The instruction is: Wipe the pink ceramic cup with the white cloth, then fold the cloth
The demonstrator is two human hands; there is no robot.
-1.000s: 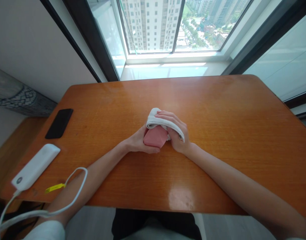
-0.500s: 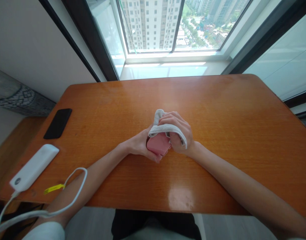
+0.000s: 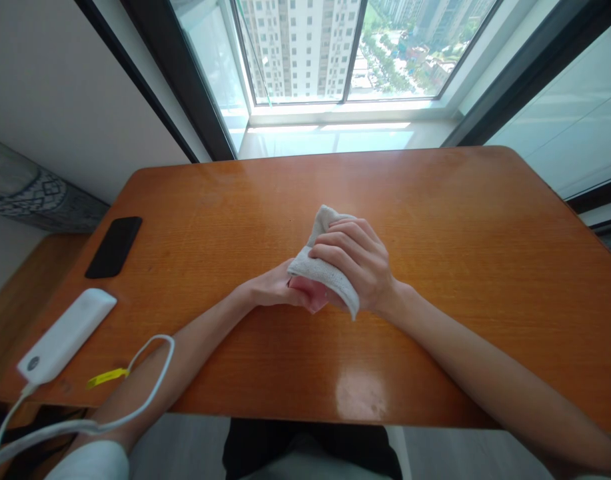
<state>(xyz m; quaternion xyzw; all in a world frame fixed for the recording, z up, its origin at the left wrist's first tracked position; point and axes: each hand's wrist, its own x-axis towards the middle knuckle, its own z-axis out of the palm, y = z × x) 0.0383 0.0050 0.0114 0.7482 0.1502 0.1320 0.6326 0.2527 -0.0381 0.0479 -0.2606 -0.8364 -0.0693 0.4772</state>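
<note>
A pink object (image 3: 308, 295), mostly hidden, sits inside a white cloth (image 3: 325, 267) at the center of the frame. The left hand (image 3: 270, 288) cups the object from below and to the left, while the right hand (image 3: 352, 263) closes over the cloth, gripping it. Both rest over an orange wooden table (image 3: 435, 267). At its left end lie a black phone (image 3: 114, 247) and a white power bank (image 3: 65, 337) with a white cable (image 3: 85, 425).

A white cloth (image 3: 321, 269) mostly hides the pink object (image 3: 305, 291); perhaps a sponge.
</note>
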